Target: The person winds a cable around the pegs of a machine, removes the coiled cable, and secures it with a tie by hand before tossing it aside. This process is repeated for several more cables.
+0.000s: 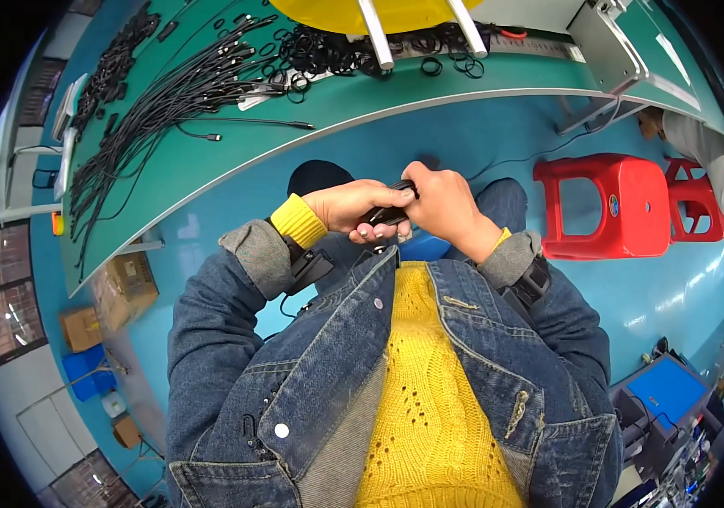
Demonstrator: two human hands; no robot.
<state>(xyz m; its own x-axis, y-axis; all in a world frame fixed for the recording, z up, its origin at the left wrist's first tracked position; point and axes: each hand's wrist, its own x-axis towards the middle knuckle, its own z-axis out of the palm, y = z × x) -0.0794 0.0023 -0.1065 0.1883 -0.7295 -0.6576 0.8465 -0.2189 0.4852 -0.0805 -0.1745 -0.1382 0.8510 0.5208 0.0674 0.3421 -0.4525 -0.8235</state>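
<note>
A bundled black cable [389, 211] is held between my two hands, in front of my chest and above my lap. My left hand [347, 206] grips it with the thumb on top and the fingers curled underneath. From the other side my right hand [448, 203] closes on the bundle's upper end, its fingers folded over. Much of the bundle is hidden by the fingers. Beyond my hands, a heap of long black cables [167, 110] lies on the green table [514, 80]. Many small black rings [320, 52] are piled to the right of those cables.
A yellow round object [337, 10] with pale bars overhangs the table's far side. Two red stools [650, 203] stand on the right. Cardboard boxes [125, 288] sit on the floor at left. A blue-screened monitor [667, 391] is at lower right.
</note>
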